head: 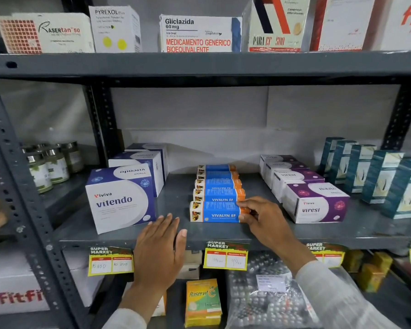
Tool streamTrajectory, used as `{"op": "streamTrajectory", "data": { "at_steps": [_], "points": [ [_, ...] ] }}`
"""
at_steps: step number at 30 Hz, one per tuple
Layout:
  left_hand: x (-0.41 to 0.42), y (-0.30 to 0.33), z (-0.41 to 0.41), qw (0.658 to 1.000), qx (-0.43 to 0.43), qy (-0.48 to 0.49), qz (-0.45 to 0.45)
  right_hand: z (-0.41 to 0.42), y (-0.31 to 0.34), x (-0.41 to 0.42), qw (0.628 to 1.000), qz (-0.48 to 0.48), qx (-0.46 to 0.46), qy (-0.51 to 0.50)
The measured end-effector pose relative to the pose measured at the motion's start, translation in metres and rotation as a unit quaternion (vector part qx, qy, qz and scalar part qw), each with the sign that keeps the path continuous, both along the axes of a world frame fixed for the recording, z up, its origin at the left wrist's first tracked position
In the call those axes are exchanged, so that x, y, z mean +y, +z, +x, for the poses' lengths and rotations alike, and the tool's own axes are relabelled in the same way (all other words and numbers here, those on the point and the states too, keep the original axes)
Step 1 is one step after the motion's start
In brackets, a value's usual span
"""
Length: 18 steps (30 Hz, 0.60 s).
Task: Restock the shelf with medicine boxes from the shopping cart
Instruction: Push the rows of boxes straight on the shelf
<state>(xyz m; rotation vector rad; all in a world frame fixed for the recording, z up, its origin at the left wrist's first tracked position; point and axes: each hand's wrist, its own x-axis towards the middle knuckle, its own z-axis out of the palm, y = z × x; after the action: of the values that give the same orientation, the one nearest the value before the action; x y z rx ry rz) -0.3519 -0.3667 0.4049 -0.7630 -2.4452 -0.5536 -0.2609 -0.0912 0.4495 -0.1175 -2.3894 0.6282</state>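
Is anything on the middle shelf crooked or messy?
Mostly neat. The front Vitendo box sits turned at an angle, not square with the shelf edge like the Vivalyn EF row. The right hand grips the front Vivalyn EF box; the left hand is flat and empty.

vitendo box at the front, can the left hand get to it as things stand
Probably yes: the left hand is open and empty beside the front vitendo box, with only bare shelf between them.
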Motion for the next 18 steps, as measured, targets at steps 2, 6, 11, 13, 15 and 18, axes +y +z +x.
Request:
{"op": "streamTrajectory", "data": {
  "at_steps": [2,6,11,13,15,18],
  "points": [
    [-0.0001,0.0004,0.0006,1.0,-0.002,0.003,-0.002,0.0001,0.0002,-0.0003,1.0,0.005,-0.002,-0.002],
    [-0.001,-0.0011,-0.0003,1.0,-0.001,0.002,0.0,0.0016,0.0009,-0.0018,1.0,0.014,-0.012,-0.002],
    [-0.0009,-0.0029,-0.0016,1.0,0.001,-0.005,0.008,0.0032,0.001,-0.0029,1.0,0.022,-0.016,-0.005],
    [-0.0014,-0.0026,-0.0013,1.0,0.003,-0.003,0.009,0.003,0.0014,-0.0029,1.0,0.022,-0.018,-0.004],
    [-0.0015,-0.0021,-0.0014,1.0,0.007,-0.001,0.008,0.0025,0.0027,-0.0028,1.0,0.019,-0.022,-0.004],
    [-0.0015,-0.0015,-0.0015,1.0,0.009,0.002,0.008,0.0026,0.0046,-0.003,1.0,0.01,-0.028,-0.008]
  ]
}}
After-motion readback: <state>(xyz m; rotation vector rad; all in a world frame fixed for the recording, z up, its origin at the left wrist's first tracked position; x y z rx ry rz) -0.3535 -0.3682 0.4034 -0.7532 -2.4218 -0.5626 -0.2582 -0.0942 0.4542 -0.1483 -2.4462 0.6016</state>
